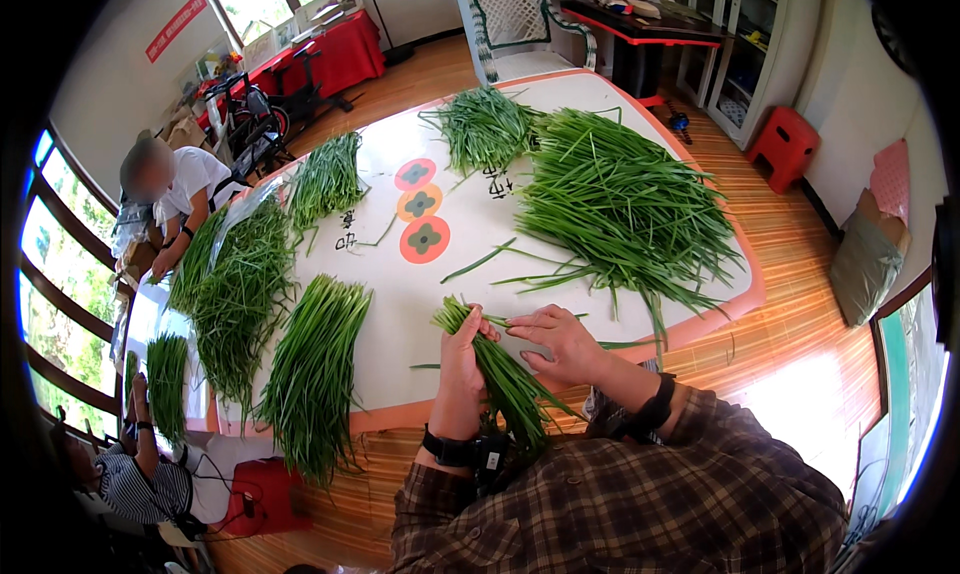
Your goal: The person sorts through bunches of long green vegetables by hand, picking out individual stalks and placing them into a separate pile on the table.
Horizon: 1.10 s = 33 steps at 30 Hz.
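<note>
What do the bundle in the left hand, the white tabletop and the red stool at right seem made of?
Bundle: fresh plant matter, long thin green leaves with paler ends. Tabletop: smooth and evenly white with flat motifs, perhaps laminate or a plastic cover. Red stool: probably moulded plastic, from its uniform colour.

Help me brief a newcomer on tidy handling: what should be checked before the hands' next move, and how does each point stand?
1. Left hand closed around the held bundle of long, thin green stems: ok.
2. Right hand gripping a stem: cannot tell; its fingertips are close beside the bundle.
3. Held bundle entirely over the white table with a salmon-coloured rim: not ok; its lower tips reach past the near edge.
4. Tabletop free of stray green blades: not ok; several lie loose.
5. Large, loose green heap on the table, ahead and to the right: ok, seemingly within reach.
</note>
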{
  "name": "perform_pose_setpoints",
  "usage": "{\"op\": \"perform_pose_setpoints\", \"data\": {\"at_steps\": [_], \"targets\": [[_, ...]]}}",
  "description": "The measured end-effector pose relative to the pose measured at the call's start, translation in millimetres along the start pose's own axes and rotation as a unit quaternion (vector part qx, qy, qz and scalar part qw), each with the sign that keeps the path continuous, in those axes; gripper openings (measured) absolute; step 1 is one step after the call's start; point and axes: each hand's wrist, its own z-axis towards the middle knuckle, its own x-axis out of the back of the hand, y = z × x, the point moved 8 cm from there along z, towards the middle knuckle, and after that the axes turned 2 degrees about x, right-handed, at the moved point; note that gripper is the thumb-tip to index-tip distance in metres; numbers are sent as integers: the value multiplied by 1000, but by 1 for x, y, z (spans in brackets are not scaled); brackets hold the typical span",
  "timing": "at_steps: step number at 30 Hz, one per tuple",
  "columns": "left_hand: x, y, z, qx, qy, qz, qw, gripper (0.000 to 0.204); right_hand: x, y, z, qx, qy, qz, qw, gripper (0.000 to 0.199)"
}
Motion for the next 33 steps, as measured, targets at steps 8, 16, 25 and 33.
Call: {"op": "perform_pose_setpoints", "data": {"at_steps": [8,16,25,33], "targets": [[-4,14,-17,-19,53,67,996,12,-5,12,-11,-23,-22,-85,996,30],[-15,65,-37,-137,-34,66,988,16,1,12,-12,-33,-14,-104,994,31],[-26,175,-121,-381,138,250,879,9,7,21,-13,-55,17,-64,996,27],[-45,159,-129,-294,157,475,815,6,36,70,-10,-150,30,-202,967,23]]}}
